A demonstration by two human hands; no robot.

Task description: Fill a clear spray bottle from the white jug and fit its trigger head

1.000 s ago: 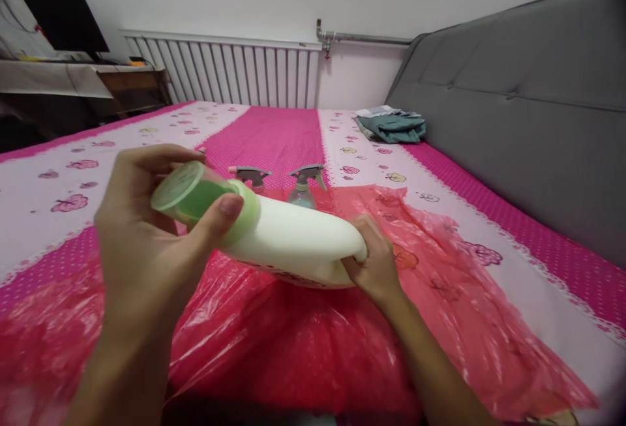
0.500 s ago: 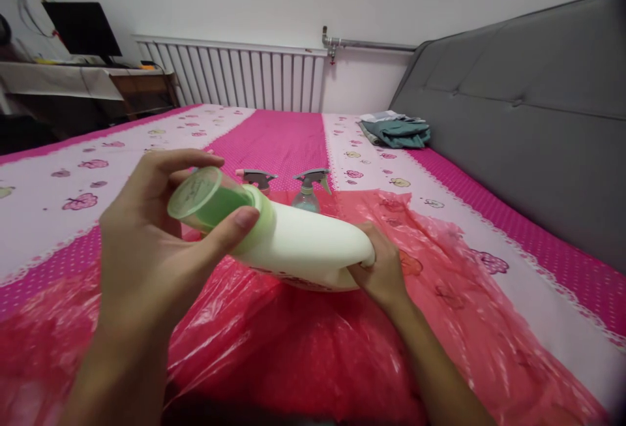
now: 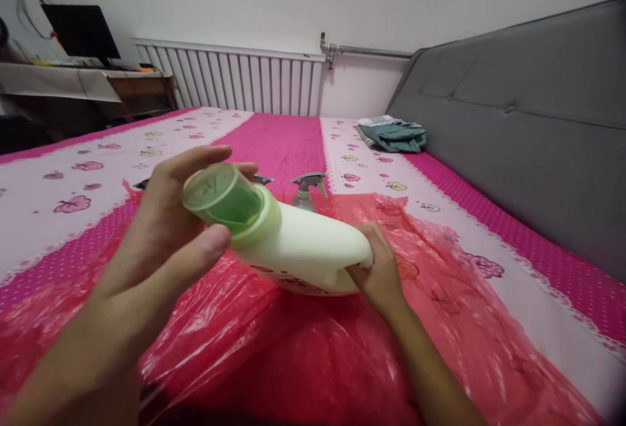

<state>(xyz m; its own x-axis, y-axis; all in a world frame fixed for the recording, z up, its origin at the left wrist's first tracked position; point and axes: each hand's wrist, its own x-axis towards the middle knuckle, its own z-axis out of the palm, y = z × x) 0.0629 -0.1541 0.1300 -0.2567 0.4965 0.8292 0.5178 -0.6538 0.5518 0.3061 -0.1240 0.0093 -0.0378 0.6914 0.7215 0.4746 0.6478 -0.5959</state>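
A large white plastic detergent bottle (image 3: 313, 243) lies tilted on its side in front of me. Its clear green cap (image 3: 222, 197) points left and toward me. My right hand (image 3: 379, 266) is closed around the bottle's handle at the right end. Around the cap curls my left hand (image 3: 180, 217), thumb at the cap's lower edge and fingers behind it. Past the bottle stands a clear spray bottle (image 3: 304, 200) with a grey trigger head. The grey head of a second sprayer (image 3: 263, 179) shows partly behind my left fingers.
Thin red plastic sheeting (image 3: 313, 348) is spread beneath, over a pink patterned bedspread (image 3: 288, 136). Folded clothes (image 3: 394, 135) lie at the back right, by a grey padded headboard (image 3: 518, 100). A white radiator (image 3: 235, 77) lines the wall. A desk with a monitor (image 3: 81, 31) stands at left.
My left thumb has slid back from the bottle's collar onto the cap's lower edge, and the fingers are spread farther over the cap. My right hand keeps its hold on the handle.
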